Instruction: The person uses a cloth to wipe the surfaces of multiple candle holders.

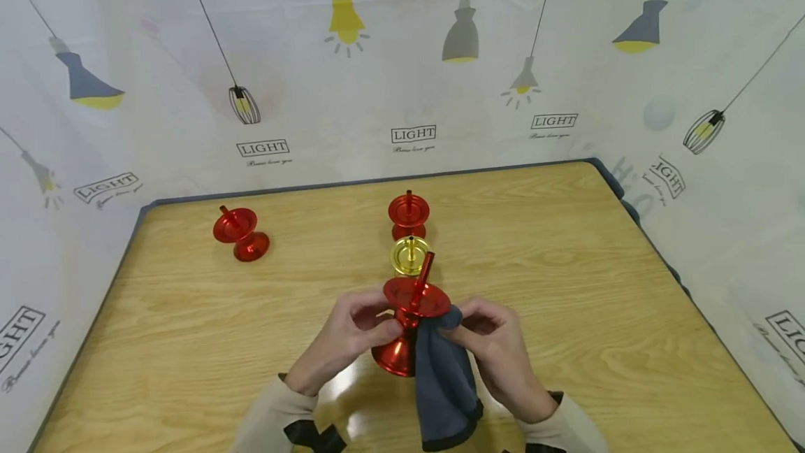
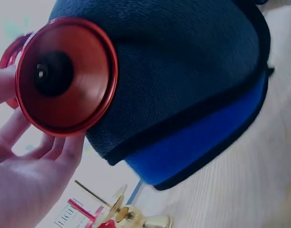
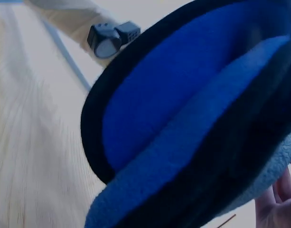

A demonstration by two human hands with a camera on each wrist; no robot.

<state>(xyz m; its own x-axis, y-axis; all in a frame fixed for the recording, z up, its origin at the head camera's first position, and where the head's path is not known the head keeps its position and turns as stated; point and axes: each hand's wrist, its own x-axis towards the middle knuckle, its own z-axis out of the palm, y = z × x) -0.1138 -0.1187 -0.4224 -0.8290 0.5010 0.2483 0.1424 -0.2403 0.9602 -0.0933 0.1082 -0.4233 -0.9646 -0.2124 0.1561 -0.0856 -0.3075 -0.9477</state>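
Note:
A shiny red candle holder (image 1: pixel 397 355) with a dish, a spike and a flared foot is held off the table, tilted, at front centre. My left hand (image 1: pixel 355 331) grips its stem from the left. In the left wrist view the hollow underside of the candle holder's foot (image 2: pixel 88 95) faces the camera. My right hand (image 1: pixel 503 348) pinches a dark grey-blue cloth (image 1: pixel 443 376) against the stem below the dish. The cloth hangs down in front; its bright blue side (image 3: pixel 159 99) shows in the right wrist view. Right fingertips are partly hidden by the cloth.
Just behind stands a gold candle holder (image 1: pixel 402 262), with a red candle holder (image 1: pixel 409 214) beyond it. Another red candle holder (image 1: pixel 251 246) stands at the back left of the wooden table (image 1: pixel 157 341). A white printed curtain (image 1: pixel 339 110) surrounds the table.

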